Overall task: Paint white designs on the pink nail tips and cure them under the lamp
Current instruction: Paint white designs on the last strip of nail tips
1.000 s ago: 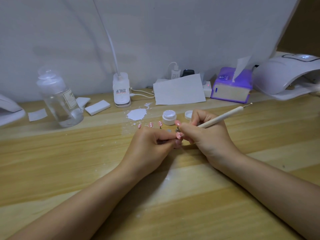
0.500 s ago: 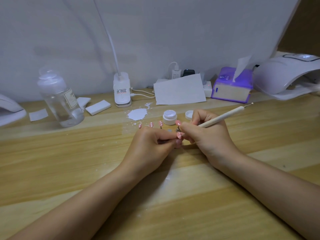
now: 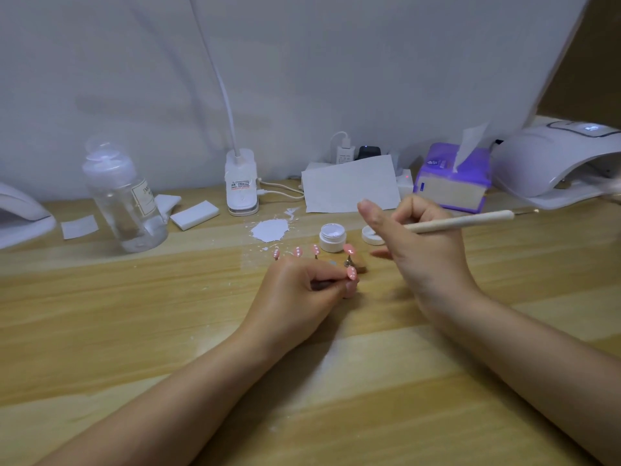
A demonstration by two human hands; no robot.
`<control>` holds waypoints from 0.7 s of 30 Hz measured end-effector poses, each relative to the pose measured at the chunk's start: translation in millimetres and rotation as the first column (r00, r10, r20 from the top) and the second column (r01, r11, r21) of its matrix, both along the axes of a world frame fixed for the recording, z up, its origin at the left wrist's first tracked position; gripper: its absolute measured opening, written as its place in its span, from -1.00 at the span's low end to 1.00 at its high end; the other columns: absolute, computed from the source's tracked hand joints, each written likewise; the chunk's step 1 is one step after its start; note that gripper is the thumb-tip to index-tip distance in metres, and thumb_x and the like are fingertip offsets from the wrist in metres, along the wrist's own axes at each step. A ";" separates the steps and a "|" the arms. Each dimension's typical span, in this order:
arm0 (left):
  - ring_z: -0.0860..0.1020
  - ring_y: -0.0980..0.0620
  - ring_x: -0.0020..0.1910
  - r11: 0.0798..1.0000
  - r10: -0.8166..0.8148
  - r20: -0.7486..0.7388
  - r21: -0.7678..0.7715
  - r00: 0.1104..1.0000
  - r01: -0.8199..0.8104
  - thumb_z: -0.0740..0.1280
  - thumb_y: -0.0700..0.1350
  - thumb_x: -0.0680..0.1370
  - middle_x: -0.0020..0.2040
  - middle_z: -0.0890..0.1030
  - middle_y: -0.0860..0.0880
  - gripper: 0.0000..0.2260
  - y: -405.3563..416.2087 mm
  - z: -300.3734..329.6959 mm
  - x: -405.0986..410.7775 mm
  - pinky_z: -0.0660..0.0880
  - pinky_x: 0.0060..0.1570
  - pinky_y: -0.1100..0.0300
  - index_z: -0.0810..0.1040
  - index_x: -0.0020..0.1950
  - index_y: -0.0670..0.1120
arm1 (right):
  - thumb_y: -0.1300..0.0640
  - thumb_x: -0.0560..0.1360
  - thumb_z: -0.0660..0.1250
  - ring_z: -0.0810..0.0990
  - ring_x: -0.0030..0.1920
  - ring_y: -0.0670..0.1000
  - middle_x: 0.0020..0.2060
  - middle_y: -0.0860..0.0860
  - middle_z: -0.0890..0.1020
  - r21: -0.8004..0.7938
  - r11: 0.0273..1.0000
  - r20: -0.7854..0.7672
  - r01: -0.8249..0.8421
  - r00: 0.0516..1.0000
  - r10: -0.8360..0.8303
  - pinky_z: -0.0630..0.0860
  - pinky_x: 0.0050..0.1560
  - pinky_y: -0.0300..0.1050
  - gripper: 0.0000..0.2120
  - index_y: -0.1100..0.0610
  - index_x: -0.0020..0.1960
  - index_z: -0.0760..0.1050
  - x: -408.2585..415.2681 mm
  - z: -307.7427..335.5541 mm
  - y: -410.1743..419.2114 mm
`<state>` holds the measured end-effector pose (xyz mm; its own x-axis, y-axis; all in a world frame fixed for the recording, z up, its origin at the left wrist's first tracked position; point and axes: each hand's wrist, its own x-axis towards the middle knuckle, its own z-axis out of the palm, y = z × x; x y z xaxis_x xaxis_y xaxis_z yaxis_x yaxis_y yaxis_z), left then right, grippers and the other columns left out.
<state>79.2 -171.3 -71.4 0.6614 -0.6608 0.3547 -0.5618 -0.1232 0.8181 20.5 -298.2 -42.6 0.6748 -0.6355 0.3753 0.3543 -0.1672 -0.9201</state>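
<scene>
1. The left hand (image 3: 302,290) rested on the wooden desk (image 3: 134,314), its fingers curled round a small stand that carried a pink nail tip (image 3: 351,273) with white dots at the fingertips.
2. The right hand (image 3: 420,250) hovered above the desk, apart from the left, with its fingers closed round a thin brush (image 3: 470,220) whose handle pointed toward the right.
3. Beyond the left hand's knuckles stood four more nail tips (image 3: 297,252) in a row, each marked with white.
4. An open jar of white gel (image 3: 332,237) sat just behind that row, with its lid (image 3: 371,235) beside it, partly hidden by the right hand.
5. A white paint smear (image 3: 270,229) lay to the left of the jar.
6. The curing lamp (image 3: 554,163) stood at the far right edge of the desk, next to a purple tissue box (image 3: 450,183).
7. A clear bottle (image 3: 124,200) stood at the left.
</scene>
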 end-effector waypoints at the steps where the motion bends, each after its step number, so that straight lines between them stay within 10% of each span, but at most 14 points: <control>1: 0.49 0.41 -0.29 1.000 0.003 -0.003 0.002 1.000 -0.003 0.41 -0.25 0.43 -0.22 0.66 0.20 -0.91 0.1 0.4 -0.5 0.44 -0.05 0.39 0.69 -0.13 -0.12 | 0.09 0.35 0.46 0.41 -0.53 -0.22 -0.64 -0.17 0.36 -0.046 0.999 -0.026 -0.005 1.000 0.004 0.56 -0.40 -0.27 -0.64 0.10 -0.42 0.29 3.6 4.9 -4.3; 11: 0.50 0.41 -0.32 1.000 -0.002 -0.006 -0.009 1.000 0.002 0.41 -0.27 0.43 -0.19 0.64 0.21 -0.90 0.0 2.6 -2.0 0.44 -0.09 0.40 0.69 -0.11 -0.14 | -0.03 0.42 0.40 0.45 -0.61 -0.22 -0.69 -0.14 0.48 -0.452 0.884 -0.400 -0.118 0.913 -0.082 0.40 -0.40 -0.23 -0.63 0.10 -0.44 0.37 63.7 14.6 -34.5; 21: 0.49 0.40 -0.35 1.000 0.000 -0.032 -0.008 0.999 0.000 0.40 -0.28 0.43 -0.31 0.67 0.12 -0.91 0.6 1.9 -0.9 0.45 0.01 0.22 0.69 -0.15 -0.14 | 0.09 0.38 0.41 0.45 -0.53 -0.20 -0.68 -0.12 0.45 -0.615 0.778 -0.439 -0.128 0.875 -0.202 0.32 -0.38 -0.20 -0.63 0.07 -0.49 0.31 81.8 3.3 -29.6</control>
